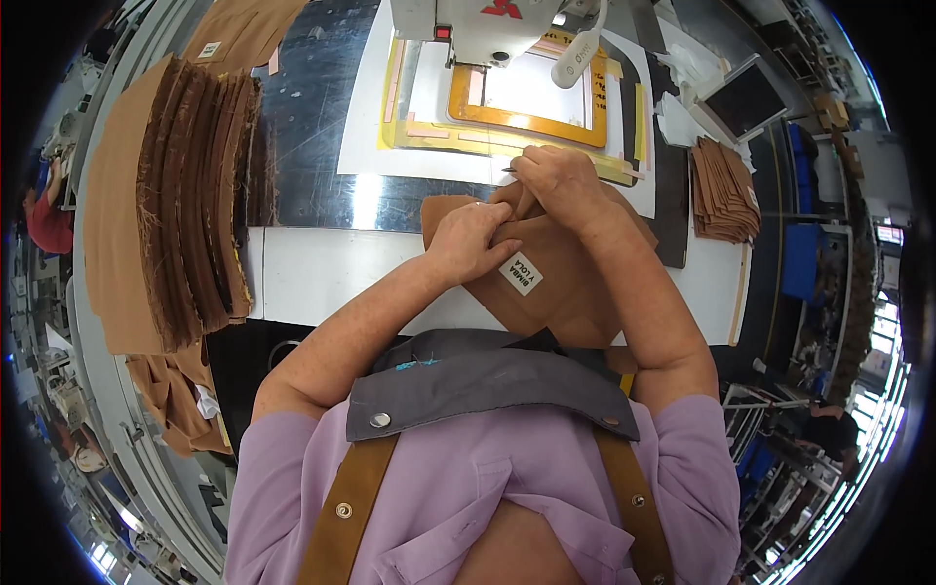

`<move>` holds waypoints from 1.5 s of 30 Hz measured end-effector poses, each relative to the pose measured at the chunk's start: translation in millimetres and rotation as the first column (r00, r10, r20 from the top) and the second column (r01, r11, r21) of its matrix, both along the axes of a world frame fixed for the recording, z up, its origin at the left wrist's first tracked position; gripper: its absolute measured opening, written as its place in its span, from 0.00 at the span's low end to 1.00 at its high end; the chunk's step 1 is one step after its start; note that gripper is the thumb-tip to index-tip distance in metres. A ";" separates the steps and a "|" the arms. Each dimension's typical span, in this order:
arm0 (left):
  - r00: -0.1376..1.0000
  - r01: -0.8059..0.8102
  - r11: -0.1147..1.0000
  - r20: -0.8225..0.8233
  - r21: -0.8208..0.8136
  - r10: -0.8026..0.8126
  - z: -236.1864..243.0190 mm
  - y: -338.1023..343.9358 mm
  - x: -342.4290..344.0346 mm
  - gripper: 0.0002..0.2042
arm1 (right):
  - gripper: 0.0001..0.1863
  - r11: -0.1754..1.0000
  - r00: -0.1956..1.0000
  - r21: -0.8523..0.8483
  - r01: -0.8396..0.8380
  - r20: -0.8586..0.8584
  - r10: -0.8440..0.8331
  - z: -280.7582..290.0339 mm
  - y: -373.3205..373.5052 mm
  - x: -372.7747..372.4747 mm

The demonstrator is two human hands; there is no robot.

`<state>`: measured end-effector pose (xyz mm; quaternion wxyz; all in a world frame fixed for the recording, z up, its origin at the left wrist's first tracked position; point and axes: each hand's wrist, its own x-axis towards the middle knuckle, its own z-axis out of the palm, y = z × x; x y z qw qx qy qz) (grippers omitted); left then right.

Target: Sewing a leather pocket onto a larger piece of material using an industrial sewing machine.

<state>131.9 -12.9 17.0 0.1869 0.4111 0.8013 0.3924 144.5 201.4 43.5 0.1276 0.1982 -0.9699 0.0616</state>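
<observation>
A brown fabric piece (575, 278) with a white label (520, 274) lies in front of me at the table's near edge. My left hand (473, 237) is closed on its far left part, thumb and fingers pinching a raised fold. Just right of it, my right hand (565, 185) is closed over the same gathered fabric. A small dark pointed tool (509, 170) pokes out leftward from the right fingers; most of it is hidden, so its exact kind is unclear. The two hands almost touch.
Beyond my hands stands a white sewing machine head (478, 29) above an orange-yellow frame template (526, 125). A tall stack of brown fabric pieces (166, 210) rises at left. At right are a smaller brown stack (724, 190) and a dark-screened panel (743, 100).
</observation>
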 end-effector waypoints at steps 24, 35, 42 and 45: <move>0.855 -0.481 0.869 0.282 0.117 0.435 -0.9 -72.0 -63.5 0.07 | 0.22 0.716 0.707 0.015 0.698 -0.175 -0.685 -55.6 150.0 115.2; 0.777 -0.603 0.788 -0.131 0.124 0.616 -20.6 -96.8 -99.2 0.09 | 0.25 0.766 0.776 -0.126 0.631 0.067 -0.628 -38.9 41.1 152.6; 0.760 -0.511 0.852 -0.401 0.118 0.511 -25.6 -88.6 -103.4 0.13 | 0.29 0.711 0.716 -0.093 0.697 0.138 -0.684 -57.1 36.9 172.0; 0.753 -0.501 0.859 -0.437 0.102 0.491 -28.0 -91.1 -103.6 0.13 | 0.28 0.719 0.727 -0.111 0.686 0.102 -0.679 -55.4 32.0 177.7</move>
